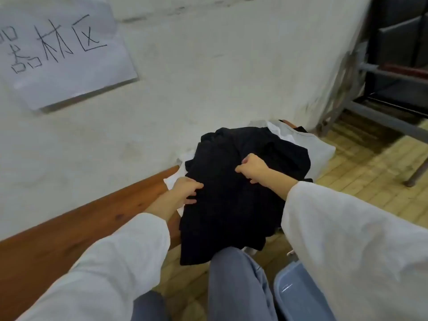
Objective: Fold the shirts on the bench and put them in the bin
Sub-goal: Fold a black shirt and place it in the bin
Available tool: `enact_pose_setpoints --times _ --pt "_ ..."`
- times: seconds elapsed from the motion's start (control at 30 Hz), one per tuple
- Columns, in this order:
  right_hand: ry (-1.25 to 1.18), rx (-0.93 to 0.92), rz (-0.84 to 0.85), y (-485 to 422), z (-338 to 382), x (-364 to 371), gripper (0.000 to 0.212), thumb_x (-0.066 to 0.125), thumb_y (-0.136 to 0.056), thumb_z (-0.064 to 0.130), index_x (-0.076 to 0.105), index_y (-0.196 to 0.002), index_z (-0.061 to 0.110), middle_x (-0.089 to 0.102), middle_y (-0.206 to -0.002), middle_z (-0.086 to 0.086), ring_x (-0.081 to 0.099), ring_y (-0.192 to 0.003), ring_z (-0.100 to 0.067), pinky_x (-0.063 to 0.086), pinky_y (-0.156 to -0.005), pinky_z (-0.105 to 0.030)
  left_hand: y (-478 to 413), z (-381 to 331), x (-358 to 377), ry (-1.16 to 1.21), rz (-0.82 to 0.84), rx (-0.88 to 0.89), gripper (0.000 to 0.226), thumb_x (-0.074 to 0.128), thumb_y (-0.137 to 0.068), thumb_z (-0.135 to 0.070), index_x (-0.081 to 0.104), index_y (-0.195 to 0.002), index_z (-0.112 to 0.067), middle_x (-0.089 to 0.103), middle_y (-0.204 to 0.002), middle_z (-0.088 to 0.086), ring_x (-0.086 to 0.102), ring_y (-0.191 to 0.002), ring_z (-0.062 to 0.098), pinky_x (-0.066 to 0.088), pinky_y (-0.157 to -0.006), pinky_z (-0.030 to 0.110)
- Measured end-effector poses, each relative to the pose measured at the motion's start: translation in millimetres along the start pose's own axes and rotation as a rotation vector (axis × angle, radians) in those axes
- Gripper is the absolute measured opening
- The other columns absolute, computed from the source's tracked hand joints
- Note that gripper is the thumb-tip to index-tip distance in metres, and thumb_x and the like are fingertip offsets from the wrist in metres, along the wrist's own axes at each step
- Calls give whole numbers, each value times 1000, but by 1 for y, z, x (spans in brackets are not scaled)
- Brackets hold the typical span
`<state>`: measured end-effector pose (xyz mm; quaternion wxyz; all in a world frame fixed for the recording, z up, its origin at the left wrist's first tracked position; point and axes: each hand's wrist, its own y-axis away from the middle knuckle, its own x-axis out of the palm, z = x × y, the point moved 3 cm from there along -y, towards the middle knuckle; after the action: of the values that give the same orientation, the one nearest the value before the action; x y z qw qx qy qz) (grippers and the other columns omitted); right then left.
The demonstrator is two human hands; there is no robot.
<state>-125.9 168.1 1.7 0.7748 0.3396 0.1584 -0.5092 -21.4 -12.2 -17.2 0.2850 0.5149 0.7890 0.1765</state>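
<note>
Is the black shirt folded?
Not yet: the black cloth shirt lies rumpled, hanging off the brown wooden bench, left hand and right hand gripping it.

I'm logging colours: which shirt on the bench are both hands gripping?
The black shirt, topmost of the pile, gripped by the left hand and the right hand; the white shirts lie beneath and behind it.

Both arms outstretched, left hand (186, 188) and right hand (252, 169), fingers (242, 168) curled.
</note>
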Motion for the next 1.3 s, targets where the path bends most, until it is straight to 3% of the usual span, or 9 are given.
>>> enact_pose_setpoints --times 0.1,0.17,0.3,0.4,0.6,0.7,0.87,1.0,1.3 --pt "27 90 -86 -1 -20 -12 68 68 -84 25 29 -136 3 51 -121 -16 56 -102 -30 51 -71 -37 0 9 2 -17 -124 -44 41 63 -89 -5 46 -126 -2 50 -128 16 52 -117 30 52 -81 37" --pt "-54 137 -40 -2 -30 -14 70 70 -84 27 28 -135 3 51 -112 -12 56 -97 -27 50 -71 -37 -1 17 1 -37 -165 -93 44 64 -88 -6 43 -127 -1 52 -126 16 52 -116 30 50 -81 35" --pt "13 24 -1 -8 -38 -13 42 72 -81 20 48 -115 11 57 -104 -11 57 -88 -23 50 -67 -34 1 22 -8 -107 -253 -122 31 65 -88 -8 52 -114 4 56 -90 13 56 -93 27 49 -85 34" --pt "47 -80 -68 -13 -28 -16 23 69 -81 7 59 -102 10 62 -100 -9 58 -86 -23 52 -78 -35 0 15 -24 -100 -340 -46 26 58 -90 -7 55 -114 2 59 -110 18 58 -103 31 49 -93 39" --pt "-939 228 376 9 14 -3 15 45 -89 -3 55 -99 1 58 -100 -15 59 -87 -28 56 -65 -44 28 -6 -49 609 -257 -23 24 27 -98 1 49 -90 6 53 -98 14 54 -94 33 45 -83 45" --pt "-1145 218 452 23 36 8 20 35 -87 -7 52 -95 -1 57 -100 -16 57 -94 -32 50 -78 -50 43 -6 -63 533 -135 -147 28 33 -99 -8 53 -83 4 57 -97 15 56 -85 34 47 -73 45" --pt "-885 146 459 49 66 32 8 53 -90 16 53 -96 11 57 -88 -7 55 -81 -22 49 -83 -38 65 2 -85 275 42 -208 29 66 -88 -29 65 -100 -3 68 -102 16 63 -83 29 51 -64 38" --pt "-506 -23 147 49 79 37 28 51 -97 25 54 -120 9 60 -113 -9 58 -103 -27 53 -79 -38 70 12 -130 316 -160 -117 39 64 -90 -22 55 -122 0 61 -119 16 58 -105 33 48 -90 43" --pt "-395 -164 122 90 159 96 35 50 -95 26 53 -122 4 62 -112 -13 61 -103 -30 51 -89 -40 129 89 -284 400 -543 -88 23 45 -98 -8 49 -119 0 49 -91 12 49 -82 28 39 -88 40"
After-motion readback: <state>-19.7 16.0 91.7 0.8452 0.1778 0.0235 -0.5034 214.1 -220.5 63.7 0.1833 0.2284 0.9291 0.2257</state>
